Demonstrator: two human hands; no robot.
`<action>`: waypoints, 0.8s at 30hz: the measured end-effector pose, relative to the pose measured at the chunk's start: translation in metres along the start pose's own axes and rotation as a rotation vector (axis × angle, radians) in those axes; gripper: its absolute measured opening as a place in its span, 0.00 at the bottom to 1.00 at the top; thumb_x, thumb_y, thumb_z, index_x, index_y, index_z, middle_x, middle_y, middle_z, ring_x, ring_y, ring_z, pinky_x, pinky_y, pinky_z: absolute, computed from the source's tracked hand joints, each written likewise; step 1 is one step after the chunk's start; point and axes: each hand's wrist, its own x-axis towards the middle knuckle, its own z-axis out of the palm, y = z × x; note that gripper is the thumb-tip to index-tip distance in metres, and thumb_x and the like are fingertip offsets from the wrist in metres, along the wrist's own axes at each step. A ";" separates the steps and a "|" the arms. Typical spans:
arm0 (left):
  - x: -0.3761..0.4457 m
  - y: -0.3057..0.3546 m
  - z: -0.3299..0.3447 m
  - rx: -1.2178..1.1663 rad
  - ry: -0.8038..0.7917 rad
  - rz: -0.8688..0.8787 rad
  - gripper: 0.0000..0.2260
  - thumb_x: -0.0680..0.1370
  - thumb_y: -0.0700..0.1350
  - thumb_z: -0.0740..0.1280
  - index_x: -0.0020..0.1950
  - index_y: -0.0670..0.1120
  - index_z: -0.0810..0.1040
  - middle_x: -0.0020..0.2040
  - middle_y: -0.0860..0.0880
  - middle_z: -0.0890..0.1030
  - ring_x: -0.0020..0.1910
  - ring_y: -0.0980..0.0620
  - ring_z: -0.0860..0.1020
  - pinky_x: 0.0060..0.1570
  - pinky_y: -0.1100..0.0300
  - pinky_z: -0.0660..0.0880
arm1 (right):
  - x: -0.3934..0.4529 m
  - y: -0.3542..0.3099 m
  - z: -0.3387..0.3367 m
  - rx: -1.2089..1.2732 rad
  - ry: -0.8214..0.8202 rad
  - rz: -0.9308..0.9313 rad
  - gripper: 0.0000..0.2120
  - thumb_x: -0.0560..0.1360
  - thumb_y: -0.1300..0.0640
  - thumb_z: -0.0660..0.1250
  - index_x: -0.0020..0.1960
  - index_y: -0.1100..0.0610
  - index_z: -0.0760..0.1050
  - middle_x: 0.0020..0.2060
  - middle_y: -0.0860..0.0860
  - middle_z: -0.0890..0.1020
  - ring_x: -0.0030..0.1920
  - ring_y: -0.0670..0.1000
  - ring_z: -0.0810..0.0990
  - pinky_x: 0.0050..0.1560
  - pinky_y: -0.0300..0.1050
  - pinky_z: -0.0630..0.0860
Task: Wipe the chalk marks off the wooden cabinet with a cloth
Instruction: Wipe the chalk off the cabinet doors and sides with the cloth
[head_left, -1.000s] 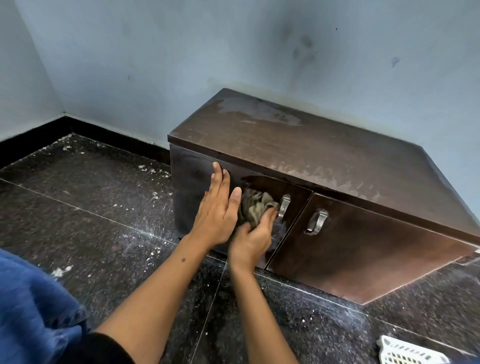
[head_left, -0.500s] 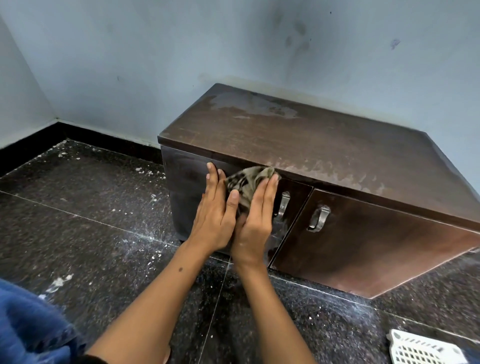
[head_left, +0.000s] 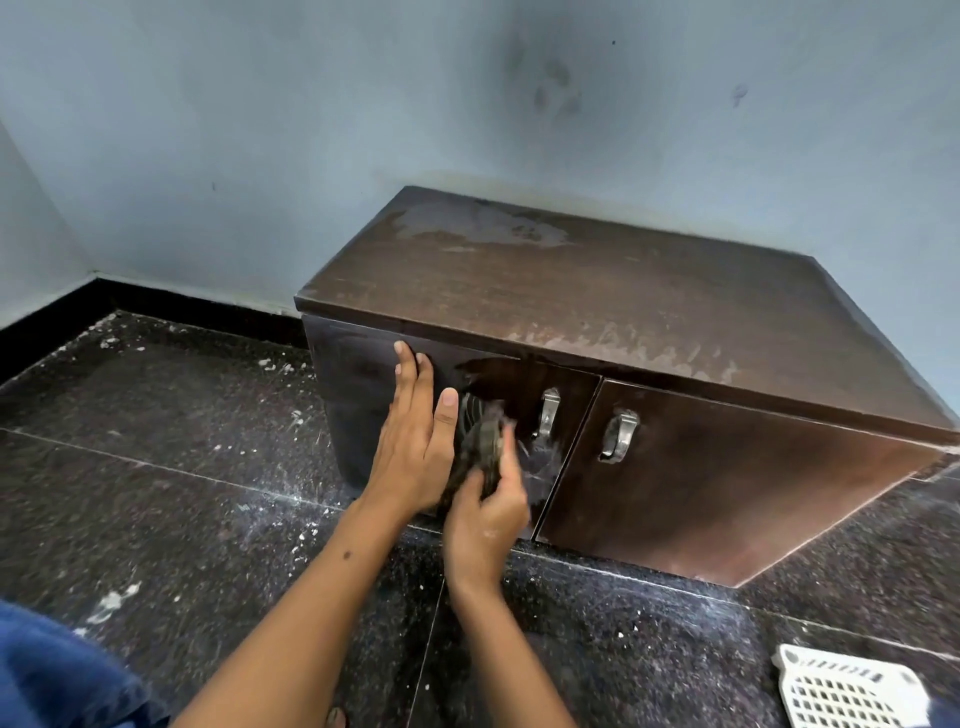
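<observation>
Two hands worked at the left door (head_left: 467, 415) of the cabinet (head_left: 623, 312), which stood on the dark floor (head_left: 156, 493) against the wall (head_left: 311, 130). The left hand (head_left: 410, 441) lay flat on the door, fingers straight and pressed to the wood, holding nothing. Just beside it, the right hand (head_left: 485, 514) gripped the cloth (head_left: 480, 447), fingers curled round it, and held it against the door's lower half, left of the handle (head_left: 548, 415). Pale chalk marks (head_left: 540, 462) showed on the door around the cloth, and more chalk smears (head_left: 623, 343) along the top's front edge. A white basket (head_left: 847, 691) lay on the floor, well apart.
</observation>
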 end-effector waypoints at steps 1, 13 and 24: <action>0.000 -0.001 0.000 -0.008 0.003 0.008 0.38 0.73 0.67 0.39 0.77 0.46 0.43 0.71 0.61 0.29 0.75 0.59 0.38 0.75 0.51 0.47 | 0.003 -0.012 -0.005 0.024 0.030 -0.162 0.25 0.74 0.73 0.59 0.69 0.59 0.70 0.67 0.53 0.73 0.67 0.46 0.71 0.68 0.37 0.67; -0.001 0.002 0.001 0.040 0.029 -0.008 0.39 0.73 0.67 0.36 0.77 0.45 0.44 0.71 0.60 0.30 0.72 0.63 0.36 0.74 0.56 0.46 | 0.077 0.024 -0.052 -0.612 0.127 -0.745 0.13 0.70 0.65 0.61 0.49 0.60 0.82 0.50 0.54 0.82 0.56 0.52 0.72 0.55 0.50 0.72; -0.001 0.007 0.003 0.068 0.011 -0.038 0.39 0.72 0.67 0.36 0.77 0.44 0.42 0.71 0.59 0.29 0.72 0.63 0.35 0.75 0.48 0.47 | 0.054 0.018 -0.023 -0.632 -0.003 -0.710 0.18 0.73 0.62 0.56 0.57 0.62 0.79 0.57 0.56 0.80 0.62 0.53 0.69 0.60 0.53 0.72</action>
